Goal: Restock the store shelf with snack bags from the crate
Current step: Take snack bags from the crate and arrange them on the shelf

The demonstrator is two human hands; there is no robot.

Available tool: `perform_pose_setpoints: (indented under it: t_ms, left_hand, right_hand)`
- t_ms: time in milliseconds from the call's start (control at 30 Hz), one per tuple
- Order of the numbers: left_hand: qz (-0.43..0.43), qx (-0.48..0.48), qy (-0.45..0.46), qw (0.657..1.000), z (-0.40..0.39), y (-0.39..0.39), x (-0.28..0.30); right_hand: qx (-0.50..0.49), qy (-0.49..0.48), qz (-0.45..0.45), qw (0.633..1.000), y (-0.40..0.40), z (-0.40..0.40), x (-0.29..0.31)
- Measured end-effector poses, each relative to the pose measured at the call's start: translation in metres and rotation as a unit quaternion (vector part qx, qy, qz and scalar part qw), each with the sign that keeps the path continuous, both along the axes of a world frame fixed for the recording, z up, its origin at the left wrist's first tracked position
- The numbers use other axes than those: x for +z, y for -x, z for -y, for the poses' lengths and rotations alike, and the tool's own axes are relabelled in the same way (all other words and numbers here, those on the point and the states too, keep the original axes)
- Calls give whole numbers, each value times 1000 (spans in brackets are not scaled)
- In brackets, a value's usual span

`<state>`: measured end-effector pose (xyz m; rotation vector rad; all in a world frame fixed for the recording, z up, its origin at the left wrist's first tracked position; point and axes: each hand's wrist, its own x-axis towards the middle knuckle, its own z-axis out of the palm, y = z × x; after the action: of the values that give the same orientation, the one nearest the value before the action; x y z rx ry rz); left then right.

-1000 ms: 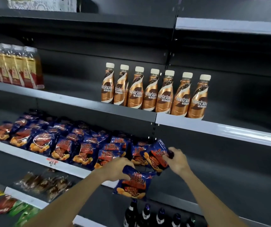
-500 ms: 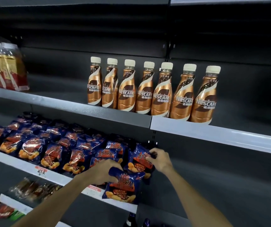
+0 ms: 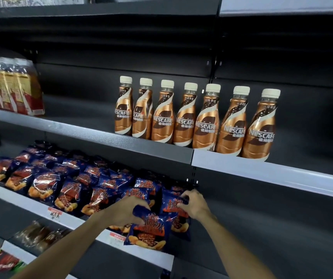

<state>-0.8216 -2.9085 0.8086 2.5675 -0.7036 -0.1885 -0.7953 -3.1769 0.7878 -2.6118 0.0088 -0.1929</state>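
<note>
Dark grey metal shelf (image 3: 121, 241) with a pale price strip along its front edge, and the row of blue-and-red snack bags (image 3: 47, 186) is packed from the left up to about the upright post; to the right of that post the same level is bare, so plenty of open room is seen there. One snack bag (image 3: 147, 231) is gripped at its top corner by the left hand (image 3: 127, 213), fingers curled round the foil, and it's hung over the front lip of the shelf, overlapping the price strip. Another bag (image 3: 173, 207) at the right end of the row is pinched at its top by the right hand (image 3: 193, 204), standing on the shelf just beside the held one. Coffee bottles (image 3: 197, 117) are lined up on the shelf above, close to its edge. Fingertips of both hands are mostly hidden behind foil. Lower-left packets (image 3: 6, 264) are blurred and cut off; the crate can't be made out anywhere.
</note>
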Motion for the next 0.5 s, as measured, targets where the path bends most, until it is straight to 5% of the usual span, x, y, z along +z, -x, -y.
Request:
perform_pose_setpoints:
  t_ms: [333,500]
  left_hand:
    - [-12,-49,13,999,-5,-8,2]
    - [-9,-99,23,995,-7,-13,0]
  right_hand:
    - [-69,-46,-31,996,10,10,-2]
    - [-102,-95,-249,958,26,1,-14]
